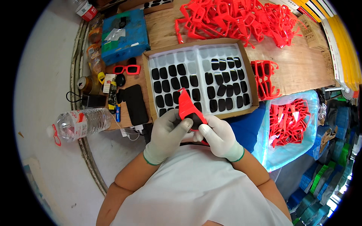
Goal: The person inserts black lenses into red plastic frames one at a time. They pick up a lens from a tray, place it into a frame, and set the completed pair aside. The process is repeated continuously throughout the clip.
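Closest in, both gloved hands meet just above the person's white shirt; the left hand (168,130) and the right hand (218,136) are each clenched on the same red glasses frame (187,107), which stands tilted up between them with one end pointing toward the tray; a dark lens (196,119) sits at the frame where the thumbs press, so the two-handed grip looks meant to steady the frame while the lens is pushed against it.

Just beyond the hands lies a shallow cardboard box (148,81) holding a white moulded tray (196,51) of dark lenses in rows, kept within easy reach; the nearer pockets are mostly filled, the far ones bare.

To the left sit a black phone (135,103), a finished red pair of glasses (127,69), a plastic water bottle (79,124) on its side and a blue box (124,35); they lie beside the work, apart from it.

To the right a small stack of red frames (265,80) rests by the box, and a clear bag (288,120) holds more; farthest off, a loose heap of red frames (237,19) covers the wooden table (301,67).
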`<state>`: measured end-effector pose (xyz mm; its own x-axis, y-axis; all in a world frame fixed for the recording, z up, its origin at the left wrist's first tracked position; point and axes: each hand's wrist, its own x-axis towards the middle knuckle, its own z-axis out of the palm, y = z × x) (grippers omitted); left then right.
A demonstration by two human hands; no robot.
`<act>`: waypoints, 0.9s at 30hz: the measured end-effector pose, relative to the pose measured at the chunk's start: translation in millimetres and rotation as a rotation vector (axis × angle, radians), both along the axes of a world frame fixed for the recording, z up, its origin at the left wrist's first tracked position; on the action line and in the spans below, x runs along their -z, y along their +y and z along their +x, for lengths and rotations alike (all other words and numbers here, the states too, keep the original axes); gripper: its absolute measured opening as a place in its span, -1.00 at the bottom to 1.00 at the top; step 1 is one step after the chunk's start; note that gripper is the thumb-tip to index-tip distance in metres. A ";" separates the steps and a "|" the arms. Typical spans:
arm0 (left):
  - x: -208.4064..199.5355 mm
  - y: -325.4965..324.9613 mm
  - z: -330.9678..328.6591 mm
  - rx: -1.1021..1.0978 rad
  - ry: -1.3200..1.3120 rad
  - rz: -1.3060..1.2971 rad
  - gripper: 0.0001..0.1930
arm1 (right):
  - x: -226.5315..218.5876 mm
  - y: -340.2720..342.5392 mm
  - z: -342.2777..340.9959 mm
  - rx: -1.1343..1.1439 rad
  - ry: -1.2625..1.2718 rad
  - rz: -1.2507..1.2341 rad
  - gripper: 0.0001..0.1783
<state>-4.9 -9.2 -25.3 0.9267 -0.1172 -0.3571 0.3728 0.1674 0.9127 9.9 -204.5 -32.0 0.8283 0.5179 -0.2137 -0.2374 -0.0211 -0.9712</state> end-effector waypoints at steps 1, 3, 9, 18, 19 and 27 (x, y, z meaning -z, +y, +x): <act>1.1 -2.5 -0.2 -0.021 -0.036 0.024 -0.76 | -1.3 1.7 -0.1 0.006 -0.050 -0.047 -0.78; 7.3 -6.8 -3.5 -0.059 -0.078 0.178 -0.76 | -2.8 6.7 -2.3 0.051 -0.095 -0.085 -0.80; 11.5 -11.4 -4.3 -0.112 -0.158 0.374 -0.79 | -2.0 9.2 -1.4 0.048 -0.191 -0.199 -0.80; 8.3 -18.3 -4.2 -0.156 -0.107 0.320 -0.83 | -0.8 3.8 3.5 0.006 -0.118 -0.092 -0.69; 10.7 -17.8 -2.8 -0.145 -0.102 0.353 -0.84 | -0.5 4.5 3.8 0.011 -0.127 -0.101 -0.69; -7.6 -13.9 -3.9 -0.101 -0.092 0.128 -0.86 | -4.5 -0.6 4.9 -0.041 -0.124 -0.080 -0.75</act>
